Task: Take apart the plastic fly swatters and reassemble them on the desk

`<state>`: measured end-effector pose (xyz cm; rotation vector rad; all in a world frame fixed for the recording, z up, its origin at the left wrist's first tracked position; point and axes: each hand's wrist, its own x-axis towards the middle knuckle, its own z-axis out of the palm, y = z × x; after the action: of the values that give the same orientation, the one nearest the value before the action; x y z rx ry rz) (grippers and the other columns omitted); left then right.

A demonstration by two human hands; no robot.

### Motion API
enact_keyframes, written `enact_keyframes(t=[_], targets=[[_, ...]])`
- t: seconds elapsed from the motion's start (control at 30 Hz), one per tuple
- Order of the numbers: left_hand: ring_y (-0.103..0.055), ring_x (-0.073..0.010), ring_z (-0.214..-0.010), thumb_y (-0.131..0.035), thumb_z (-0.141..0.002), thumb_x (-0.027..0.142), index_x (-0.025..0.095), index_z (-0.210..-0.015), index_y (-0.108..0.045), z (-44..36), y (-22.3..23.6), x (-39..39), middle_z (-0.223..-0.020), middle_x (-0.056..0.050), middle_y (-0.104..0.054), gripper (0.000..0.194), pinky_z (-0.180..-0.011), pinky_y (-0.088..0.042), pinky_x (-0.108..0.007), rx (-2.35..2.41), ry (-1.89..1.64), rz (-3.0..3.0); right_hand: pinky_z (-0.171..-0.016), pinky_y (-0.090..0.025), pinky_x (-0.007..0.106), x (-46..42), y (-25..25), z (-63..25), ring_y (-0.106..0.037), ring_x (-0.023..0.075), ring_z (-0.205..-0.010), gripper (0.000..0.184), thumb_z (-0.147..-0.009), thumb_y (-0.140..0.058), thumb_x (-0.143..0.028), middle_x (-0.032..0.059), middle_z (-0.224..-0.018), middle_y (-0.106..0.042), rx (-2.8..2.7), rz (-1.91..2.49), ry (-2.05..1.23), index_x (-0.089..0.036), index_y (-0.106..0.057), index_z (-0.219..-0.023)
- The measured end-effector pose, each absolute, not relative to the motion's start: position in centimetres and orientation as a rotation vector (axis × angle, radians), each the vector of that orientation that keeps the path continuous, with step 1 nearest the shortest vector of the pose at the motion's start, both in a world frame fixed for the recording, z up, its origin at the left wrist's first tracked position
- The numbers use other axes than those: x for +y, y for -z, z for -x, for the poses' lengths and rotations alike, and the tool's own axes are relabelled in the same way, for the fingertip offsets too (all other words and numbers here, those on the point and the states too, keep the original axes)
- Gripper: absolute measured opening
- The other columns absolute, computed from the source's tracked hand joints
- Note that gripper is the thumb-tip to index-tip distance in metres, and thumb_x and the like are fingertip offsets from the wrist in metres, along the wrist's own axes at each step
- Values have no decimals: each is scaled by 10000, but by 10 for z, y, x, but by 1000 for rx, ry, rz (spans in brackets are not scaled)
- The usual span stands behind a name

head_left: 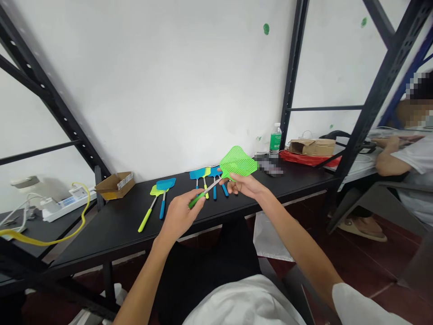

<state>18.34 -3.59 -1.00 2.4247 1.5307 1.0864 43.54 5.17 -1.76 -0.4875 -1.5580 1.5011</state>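
Head view: a green mesh swatter (pixel 238 161) slants across the middle of the frame, raised above the black table (pixel 101 234), whose front edge runs below it; tabletop shows between the swatter pair (pixel 165 184) at centre left and the swatter cluster (pixel 214 184) behind the hands. The left hand (pixel 182 210) is closed around the handle; the right hand (pixel 245 183) lightly grips the head's base. A cardboard box (pixel 115 186) sits farther left, a bottle (pixel 275 139) right, before a white wall (pixel 176 90).
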Motion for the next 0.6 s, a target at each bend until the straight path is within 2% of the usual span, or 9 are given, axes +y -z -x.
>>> enact_keyframes(t=[0.1, 0.2, 0.3, 0.47, 0.6], targets=[[-611, -165, -623, -460, -965, 497, 238, -1243, -661, -193, 15, -37, -784, -11, -709, 429, -572, -376, -263, 1567, -1034, -2454, -465, -448, 177, 47, 22, -417, -650, 105, -599, 402, -849, -685, -535, 54, -877, -734, -1629, 498, -1427, -201, -716, -1070], [-597, -169, -603, -447, -966, 522, 242, -1150, -677, -198, 18, -37, -681, 6, -648, 406, -549, -320, -263, 1621, -1025, -2462, -460, -427, 167, 46, 27, -405, -637, 91, -573, 395, -867, -655, -563, 38, -777, -704, -1622, 520, -1368, -181, -733, -931], [-561, -168, -558, -407, -974, 539, 247, -1036, -681, -199, 18, -38, -594, 20, -570, 405, -539, -281, -273, 1685, -1009, -2476, -447, -415, 174, 48, 30, -400, -628, 96, -556, 429, -861, -643, -594, 42, -758, -693, -1602, 562, -1324, -175, -727, -903], [-579, -182, -582, -369, -989, 503, 252, -950, -663, -199, 16, -41, -616, 1, -594, 389, -540, -256, -280, 1754, -932, -2510, -409, -395, 196, 52, 36, -395, -610, 112, -526, 411, -826, -691, -578, 45, -726, -670, -1536, 627, -1114, -168, -676, -800], [-562, -177, -588, -375, -992, 472, 250, -947, -662, -200, 16, -42, -631, 1, -601, 365, -545, -239, -279, 1726, -890, -2502, -423, -406, 206, 53, 39, -392, -611, 127, -543, 390, -845, -670, -564, 23, -671, -627, -1599, 617, -983, -179, -636, -798]])
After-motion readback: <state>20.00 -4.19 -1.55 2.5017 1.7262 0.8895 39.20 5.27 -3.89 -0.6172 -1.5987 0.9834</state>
